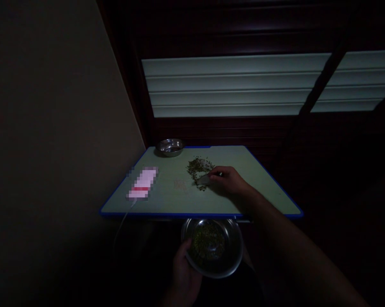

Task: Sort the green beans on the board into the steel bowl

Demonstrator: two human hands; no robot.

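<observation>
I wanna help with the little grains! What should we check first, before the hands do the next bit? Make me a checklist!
1. Left hand holding the big metal bowl by its side: ok.
2. Bowl by the near edge of the table, open side up: ok. Whether it touches the edge: cannot tell.
3. Right hand gripping the thin tool beside the loose grains: ok.
4. White cable away from the big bowl: ok, it hangs off to the left.
5. Small metal bowl upright at the far left: ok. What's inside: cannot tell.
6. Bright enough to see every grain: not ok, it's very dim.
</observation>
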